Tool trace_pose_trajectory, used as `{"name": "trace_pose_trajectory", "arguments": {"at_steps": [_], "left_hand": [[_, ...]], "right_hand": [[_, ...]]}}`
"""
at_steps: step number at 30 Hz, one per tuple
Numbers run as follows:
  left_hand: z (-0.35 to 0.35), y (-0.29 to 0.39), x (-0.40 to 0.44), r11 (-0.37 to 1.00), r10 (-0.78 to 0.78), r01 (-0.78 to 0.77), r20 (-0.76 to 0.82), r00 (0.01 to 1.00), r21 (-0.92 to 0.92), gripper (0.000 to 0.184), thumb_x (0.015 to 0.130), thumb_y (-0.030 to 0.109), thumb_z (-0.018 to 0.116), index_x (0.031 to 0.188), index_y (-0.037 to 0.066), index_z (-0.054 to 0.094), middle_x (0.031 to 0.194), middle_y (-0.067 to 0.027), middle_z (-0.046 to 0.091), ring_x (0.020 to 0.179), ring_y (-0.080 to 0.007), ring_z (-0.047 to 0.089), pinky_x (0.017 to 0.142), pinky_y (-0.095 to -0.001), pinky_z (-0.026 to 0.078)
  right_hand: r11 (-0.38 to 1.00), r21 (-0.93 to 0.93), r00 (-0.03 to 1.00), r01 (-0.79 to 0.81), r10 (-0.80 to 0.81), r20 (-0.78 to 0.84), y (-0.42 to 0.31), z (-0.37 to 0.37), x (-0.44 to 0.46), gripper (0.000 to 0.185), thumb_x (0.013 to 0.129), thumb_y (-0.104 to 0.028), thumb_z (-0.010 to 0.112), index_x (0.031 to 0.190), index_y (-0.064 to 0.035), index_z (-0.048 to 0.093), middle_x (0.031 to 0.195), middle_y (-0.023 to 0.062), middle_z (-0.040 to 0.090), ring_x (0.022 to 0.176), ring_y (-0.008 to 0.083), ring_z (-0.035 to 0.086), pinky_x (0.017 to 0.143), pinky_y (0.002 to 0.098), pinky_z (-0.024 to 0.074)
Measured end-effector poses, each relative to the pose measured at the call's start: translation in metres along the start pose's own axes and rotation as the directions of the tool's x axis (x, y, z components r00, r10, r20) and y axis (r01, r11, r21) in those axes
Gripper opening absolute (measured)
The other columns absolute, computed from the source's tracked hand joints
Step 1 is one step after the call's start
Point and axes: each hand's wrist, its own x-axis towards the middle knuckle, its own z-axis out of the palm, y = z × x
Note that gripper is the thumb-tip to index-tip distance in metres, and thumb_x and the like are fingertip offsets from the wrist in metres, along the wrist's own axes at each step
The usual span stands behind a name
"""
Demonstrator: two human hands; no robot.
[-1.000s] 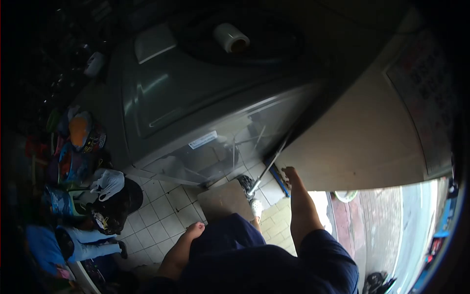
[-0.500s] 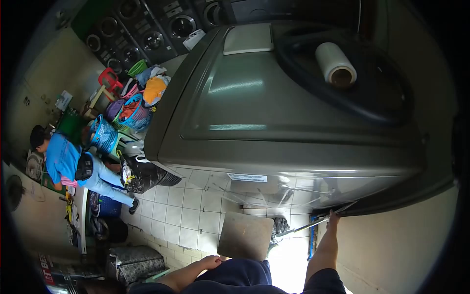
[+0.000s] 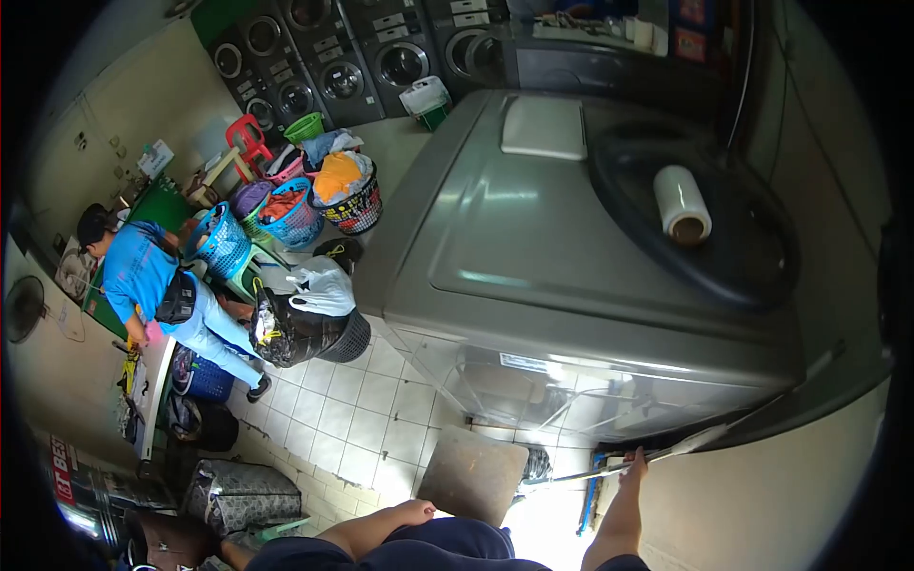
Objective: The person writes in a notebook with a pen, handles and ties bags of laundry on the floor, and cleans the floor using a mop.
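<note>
My right hand (image 3: 635, 463) is closed around a thin metal pole (image 3: 581, 473), beside the lower front of a large grey machine (image 3: 514, 228). The pole slants from near the floor up to the right along the machine's front. My left hand (image 3: 416, 512) is loosely curled by my waist, with nothing visible in it, next to a square brown-grey board or seat top (image 3: 473, 473). A dark, shiny plastic-wrapped thing (image 3: 538, 463) lies near the pole's lower end.
A roll of clear film (image 3: 682, 202) and a black hose lie on the machine. A person in blue (image 3: 138, 271) bends over a table at left. Full laundry baskets (image 3: 290, 214) and black bags (image 3: 290, 328) crowd the tiled floor; front-loading washers (image 3: 402, 64) line the back.
The view has swung left and up, showing more of the room. My right hand was apart from the pole with fingers spread; now it grips it. My left hand stays curled near my waist.
</note>
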Motion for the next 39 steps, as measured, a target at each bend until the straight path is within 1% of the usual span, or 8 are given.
{"name": "trace_pose_trajectory", "arguments": {"at_steps": [9, 22, 30, 33, 35, 37, 38, 39], "left_hand": [[-0.052, -0.007, 0.016, 0.994, 0.107, -0.105, -0.060, 0.992, 0.034, 0.027, 0.075, 0.031, 0.048, 0.091, 0.011, 0.058, 0.087, -0.0100, 0.060, 0.082, -0.0245, 0.057, 0.072, -0.0335, 0.043], [-0.129, -0.007, 0.016, 0.921, 0.389, -0.389, -0.060, 0.919, 0.019, 0.029, 0.077, 0.031, 0.049, 0.093, 0.008, 0.056, 0.090, -0.0109, 0.059, 0.086, -0.0256, 0.056, 0.074, -0.0331, 0.043], [-0.159, 0.160, -0.048, 0.574, 0.789, -0.814, 0.321, 0.523, -0.084, 0.038, 0.077, 0.023, 0.054, 0.108, 0.004, 0.044, 0.100, -0.0140, 0.051, 0.094, -0.0247, 0.050, 0.080, -0.0320, 0.039], [-0.098, 0.206, -0.013, 0.464, 0.886, -0.849, 0.150, 0.440, -0.254, 0.045, 0.075, 0.027, 0.056, 0.112, 0.007, 0.041, 0.114, -0.0183, 0.039, 0.097, -0.0284, 0.046, 0.083, -0.0346, 0.039], [-0.064, 0.236, -0.008, 0.262, 0.965, -0.963, 0.034, 0.261, -0.057, 0.042, 0.075, 0.029, 0.054, 0.111, 0.009, 0.045, 0.118, -0.0189, 0.035, 0.091, -0.0294, 0.049, 0.079, -0.0359, 0.042], [-0.047, 0.260, -0.017, -0.269, 0.956, -0.939, -0.062, -0.287, 0.213, 0.044, 0.069, 0.040, 0.061, 0.094, 0.005, 0.053, 0.101, -0.0184, 0.049, 0.094, -0.0249, 0.048, 0.079, -0.0328, 0.040], [-0.045, 0.264, -0.021, -0.284, 0.952, -0.938, -0.055, -0.300, 0.198, 0.044, 0.069, 0.040, 0.061, 0.094, 0.005, 0.053, 0.101, -0.0184, 0.049, 0.094, -0.0249, 0.048, 0.079, -0.0328, 0.040], [-0.062, 0.269, -0.045, 0.108, 0.982, -0.989, 0.164, 0.090, -0.100, 0.042, 0.070, 0.043, 0.058, 0.087, 0.004, 0.055, 0.090, -0.0168, 0.053, 0.084, -0.0233, 0.052, 0.070, -0.0337, 0.041]], "right_hand": [[0.985, -0.146, 0.994, 0.090, -0.080, 0.072, 0.010, 0.006, -0.113, 0.022, 0.069, -0.026, 0.062, 0.076, -0.0120, 0.045, 0.064, 0.0014, 0.052, 0.057, 0.0130, 0.046, 0.057, 0.0351, 0.0329], [0.653, 0.009, 0.649, 0.758, -0.755, 0.090, -0.153, 0.066, -0.376, 0.011, 0.073, -0.009, 0.056, 0.076, -0.0033, 0.047, 0.062, 0.0045, 0.050, 0.058, 0.0131, 0.049, 0.062, 0.0251, 0.0409], [0.365, 0.163, 0.378, 0.917, -0.924, -0.053, -0.235, 0.081, -0.544, 0.025, 0.076, -0.003, 0.051, 0.098, -0.0028, 0.041, 0.073, 0.0053, 0.046, 0.063, 0.0114, 0.044, 0.059, 0.0242, 0.0370], [0.245, 0.106, 0.251, 0.964, -0.967, -0.043, -0.253, 0.076, -0.602, 0.028, 0.077, -0.006, 0.053, 0.102, -0.0035, 0.040, 0.070, 0.0043, 0.046, 0.054, 0.0099, 0.043, 0.051, 0.0212, 0.0365], [0.184, 0.104, 0.183, 0.977, -0.983, 0.020, -0.258, 0.075, -0.629, 0.016, 0.080, -0.011, 0.051, 0.091, -0.0039, 0.042, 0.059, 0.0014, 0.044, 0.043, 0.0070, 0.038, 0.040, 0.0172, 0.0341], [0.191, 0.132, 0.170, 0.973, -0.973, 0.158, -0.250, 0.069, -0.650, 0.012, 0.081, -0.013, 0.049, 0.085, -0.0050, 0.041, 0.056, 0.0012, 0.042, 0.041, 0.0065, 0.037, 0.039, 0.0170, 0.0340], [0.219, 0.173, 0.160, 0.960, -0.940, 0.303, -0.245, 0.063, -0.655, 0.013, 0.082, -0.015, 0.048, 0.079, -0.0061, 0.040, 0.054, 0.0009, 0.040, 0.040, 0.0060, 0.036, 0.038, 0.0167, 0.0339], [0.261, 0.239, 0.191, 0.935, -0.941, 0.278, -0.235, 0.052, -0.655, 0.018, 0.085, -0.017, 0.044, 0.070, -0.0082, 0.037, 0.049, -0.0001, 0.035, 0.038, 0.0053, 0.034, 0.035, 0.0171, 0.0310]]}}
